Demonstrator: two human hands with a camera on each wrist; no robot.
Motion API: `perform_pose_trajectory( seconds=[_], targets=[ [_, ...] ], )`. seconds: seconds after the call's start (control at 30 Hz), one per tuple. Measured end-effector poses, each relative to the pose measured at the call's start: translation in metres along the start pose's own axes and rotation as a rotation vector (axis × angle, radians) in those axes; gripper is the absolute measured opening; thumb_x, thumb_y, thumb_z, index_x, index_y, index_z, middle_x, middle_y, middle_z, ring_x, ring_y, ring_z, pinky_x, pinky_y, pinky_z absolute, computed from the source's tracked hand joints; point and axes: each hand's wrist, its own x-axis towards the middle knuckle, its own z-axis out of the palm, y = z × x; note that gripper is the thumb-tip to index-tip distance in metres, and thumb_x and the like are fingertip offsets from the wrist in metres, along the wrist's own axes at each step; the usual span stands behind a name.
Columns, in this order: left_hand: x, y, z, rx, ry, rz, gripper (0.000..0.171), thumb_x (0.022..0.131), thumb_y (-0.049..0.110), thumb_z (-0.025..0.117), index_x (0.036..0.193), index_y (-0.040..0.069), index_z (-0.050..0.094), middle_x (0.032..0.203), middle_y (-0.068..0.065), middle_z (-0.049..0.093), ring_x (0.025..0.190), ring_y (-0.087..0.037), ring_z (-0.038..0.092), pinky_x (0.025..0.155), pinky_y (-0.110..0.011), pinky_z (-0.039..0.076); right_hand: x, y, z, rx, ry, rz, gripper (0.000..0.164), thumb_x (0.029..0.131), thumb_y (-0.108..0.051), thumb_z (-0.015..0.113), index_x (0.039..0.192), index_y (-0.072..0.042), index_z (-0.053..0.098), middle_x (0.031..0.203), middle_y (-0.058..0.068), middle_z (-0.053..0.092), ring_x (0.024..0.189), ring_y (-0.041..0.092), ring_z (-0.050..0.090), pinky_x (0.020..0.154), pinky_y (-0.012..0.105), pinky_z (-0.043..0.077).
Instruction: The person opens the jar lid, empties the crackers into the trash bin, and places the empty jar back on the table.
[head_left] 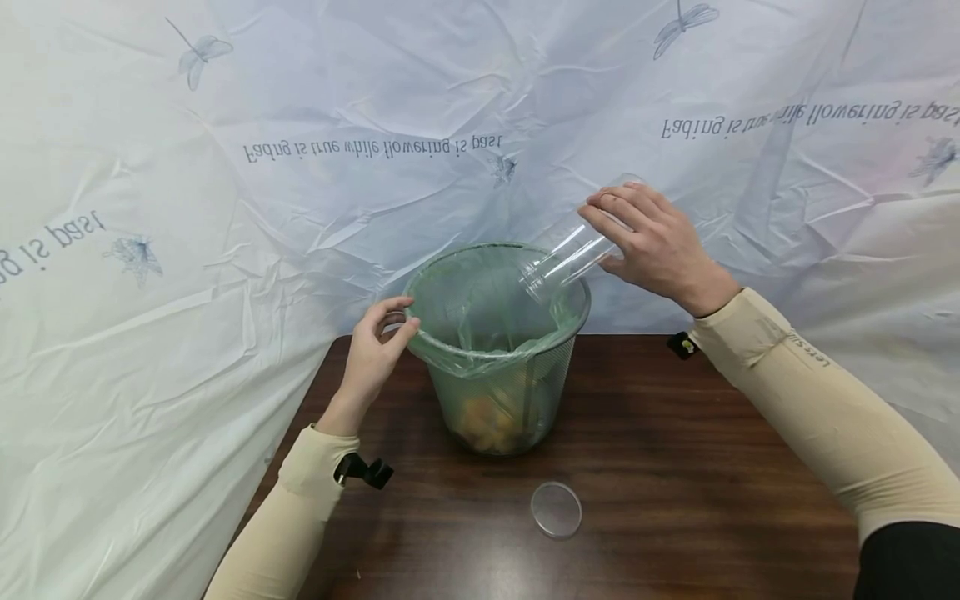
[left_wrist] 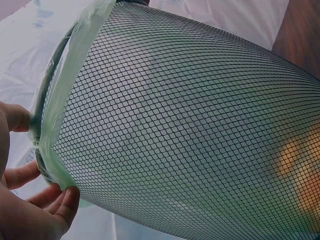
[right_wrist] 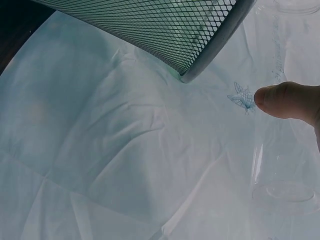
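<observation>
A round mesh wastebasket (head_left: 553,379), lined with a thin green plastic bag (head_left: 480,364), stands upright on the table. Its left rim is held by my left hand (head_left: 367,358), fingers and thumb around the edge and the folded bag, as the left wrist view shows (left_wrist: 30,200). My right hand (head_left: 660,242) grips a clear cylindrical jar (head_left: 558,262) from above. The jar tilts down to the left, its lower end over the right side of the basket's mouth; I see nothing inside it. In the right wrist view, the thumb (right_wrist: 285,100) presses the jar's side.
A clear round lid (head_left: 557,510) lies on the dark wooden table (head_left: 675,467) in front of the basket. Yellow-orange things (head_left: 487,421), blurred by bag and mesh, lie at the basket's bottom. A white printed sheet (head_left: 375,100) hangs behind and at the sides.
</observation>
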Motion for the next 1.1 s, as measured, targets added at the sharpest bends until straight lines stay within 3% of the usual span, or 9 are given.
perform_pose_trajectory(
  seconds=[0.37, 0.7, 0.93, 1.1],
  targets=[
    [-0.001, 0.001, 0.001, 0.006, 0.001, -0.009, 0.048, 0.095, 0.021, 0.064, 0.136, -0.002, 0.050, 0.135, -0.011, 0.046, 0.115, -0.021, 0.049, 0.100, -0.043, 0.041, -0.008, 0.003, -0.001, -0.040, 0.003, 0.043, 0.082, 0.060, -0.018, 0.091, 0.132, 0.000, 0.056, 0.123, 0.019, 0.060, 0.116, 0.039, 0.052, 0.101, 0.050, 0.041],
    [-0.002, 0.001, 0.001, 0.005, 0.004, -0.010, 0.048, 0.095, 0.021, 0.064, 0.136, -0.001, 0.051, 0.134, -0.011, 0.046, 0.115, -0.021, 0.049, 0.100, -0.041, 0.041, -0.013, 0.001, -0.003, -0.047, 0.032, 0.095, 0.087, 0.053, -0.018, 0.095, 0.130, -0.002, 0.058, 0.120, 0.019, 0.061, 0.112, 0.038, 0.053, 0.095, 0.052, 0.043],
    [-0.003, 0.003, 0.001, -0.003, 0.005, -0.016, 0.047, 0.095, 0.020, 0.064, 0.135, -0.001, 0.051, 0.134, -0.010, 0.046, 0.114, -0.020, 0.049, 0.097, -0.035, 0.042, -0.017, 0.001, -0.003, -0.035, 0.043, 0.143, 0.084, 0.053, -0.020, 0.094, 0.127, -0.001, 0.059, 0.118, 0.020, 0.060, 0.108, 0.040, 0.053, 0.090, 0.056, 0.043],
    [-0.003, 0.003, 0.001, -0.003, 0.001, -0.015, 0.048, 0.095, 0.021, 0.064, 0.136, -0.001, 0.051, 0.135, -0.011, 0.046, 0.114, -0.021, 0.049, 0.099, -0.038, 0.041, -0.021, 0.002, -0.003, -0.030, 0.065, 0.181, 0.083, 0.052, -0.022, 0.093, 0.125, -0.001, 0.060, 0.115, 0.021, 0.060, 0.104, 0.042, 0.053, 0.085, 0.057, 0.043]
  ],
)
